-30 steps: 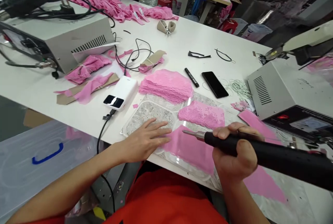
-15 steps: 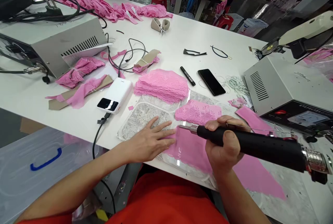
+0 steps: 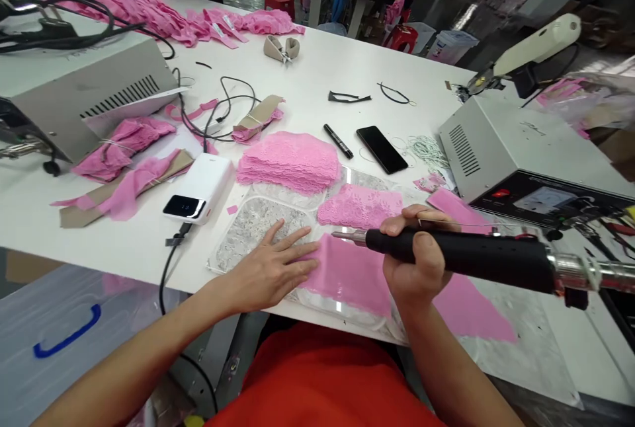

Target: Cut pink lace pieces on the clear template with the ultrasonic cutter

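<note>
mesh fabric, pink and sheer, lies near our edge of the desk; our left hand rests on its left side, fingers open and spread. fingers of our right hand are closed around a black handpiece. its metal tip has crept toward the pink lace piece just beyond, so we judge it is being lined up; whether it touches the mesh we cannot tell. farther off sit a lace stack and a black smartphone.

The tabletop is bright, the background dim.
</note>
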The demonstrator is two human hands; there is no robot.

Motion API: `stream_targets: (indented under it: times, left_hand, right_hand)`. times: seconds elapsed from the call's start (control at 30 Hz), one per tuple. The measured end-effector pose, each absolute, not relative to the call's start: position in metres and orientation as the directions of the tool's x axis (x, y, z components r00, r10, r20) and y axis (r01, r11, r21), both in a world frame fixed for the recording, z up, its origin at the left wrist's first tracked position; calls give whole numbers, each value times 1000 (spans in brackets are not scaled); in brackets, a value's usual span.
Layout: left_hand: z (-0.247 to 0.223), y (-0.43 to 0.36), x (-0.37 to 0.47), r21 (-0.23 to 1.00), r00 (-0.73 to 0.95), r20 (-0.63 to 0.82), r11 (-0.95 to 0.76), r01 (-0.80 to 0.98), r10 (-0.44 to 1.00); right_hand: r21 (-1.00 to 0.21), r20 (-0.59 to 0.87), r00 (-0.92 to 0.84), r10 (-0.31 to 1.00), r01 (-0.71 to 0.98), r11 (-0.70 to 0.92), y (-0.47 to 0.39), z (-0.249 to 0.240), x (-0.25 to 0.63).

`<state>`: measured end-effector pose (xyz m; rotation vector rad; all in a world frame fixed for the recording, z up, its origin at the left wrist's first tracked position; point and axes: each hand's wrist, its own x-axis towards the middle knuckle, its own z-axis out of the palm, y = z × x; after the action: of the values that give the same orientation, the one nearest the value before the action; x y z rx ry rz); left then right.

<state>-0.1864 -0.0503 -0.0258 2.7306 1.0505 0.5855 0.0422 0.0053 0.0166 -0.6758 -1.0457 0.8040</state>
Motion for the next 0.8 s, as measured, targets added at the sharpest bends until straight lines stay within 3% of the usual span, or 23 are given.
stream_targets:
  times: [0.3,0.8]
  left_hand:
    - [-27,-39,-176,259,641,440,-772,580,629]
    - [-13,-24,-97,157,737,403,-834,528,542]
  right_hand:
    - [-824,411,540,735,-124,552,-3,33,118]
    - [-812,415,540,733,-143,566,-2,19,135]
